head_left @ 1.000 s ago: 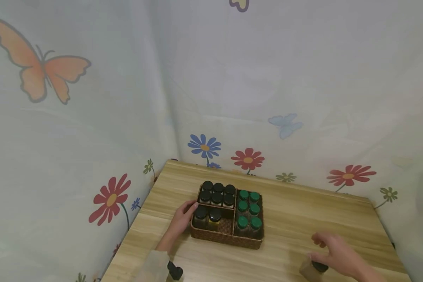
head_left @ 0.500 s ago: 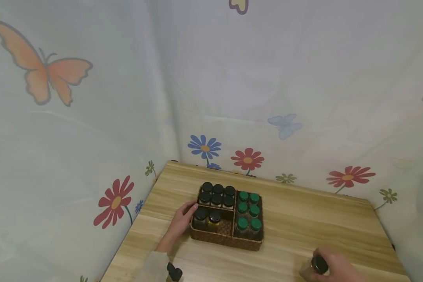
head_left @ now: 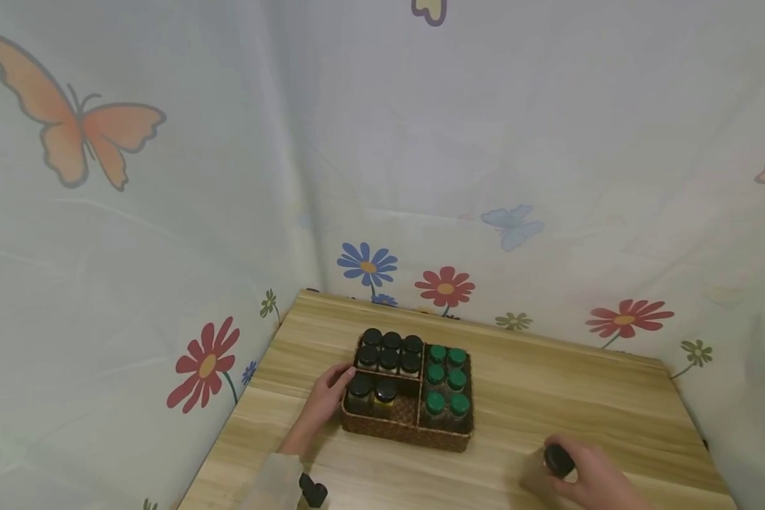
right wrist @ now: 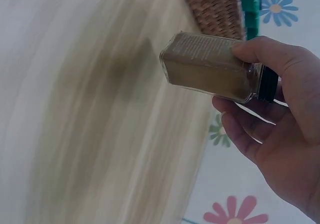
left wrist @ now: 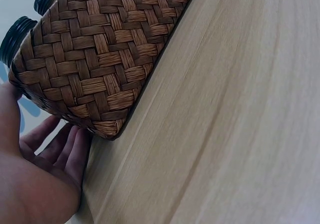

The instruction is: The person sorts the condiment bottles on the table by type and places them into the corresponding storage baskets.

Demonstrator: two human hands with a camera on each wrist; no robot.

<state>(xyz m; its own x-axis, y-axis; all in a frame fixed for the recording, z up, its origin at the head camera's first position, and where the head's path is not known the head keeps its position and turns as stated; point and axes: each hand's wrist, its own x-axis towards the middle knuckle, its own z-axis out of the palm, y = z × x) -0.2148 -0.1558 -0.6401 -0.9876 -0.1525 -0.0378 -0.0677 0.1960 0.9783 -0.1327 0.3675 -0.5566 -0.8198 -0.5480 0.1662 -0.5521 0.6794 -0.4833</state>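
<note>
A woven brown basket (head_left: 404, 431) with compartments stands on the table. Six green-lidded jars fill its right section. Black-lidded jars crowd the back left section, and two more, including a jar with a yellow band (head_left: 384, 397), sit front left beside a bare space. My left hand (head_left: 321, 400) holds the basket's left side, thumb at the rim and fingers against the woven wall (left wrist: 100, 54). Over the table at the right, my right hand (head_left: 589, 474) grips a square glass spice jar (right wrist: 205, 69) near its black lid. Brown powder shows inside the tilted jar.
The wooden table (head_left: 516, 397) ends at a back edge against a pale curtain (head_left: 421, 142) printed with flowers and butterflies. A small black object (head_left: 314, 490) shows by the left sleeve (head_left: 274, 482).
My right hand has closed its fingers on the spice jar and lifted it, moving slightly left with it. The left hand stays at the basket.
</note>
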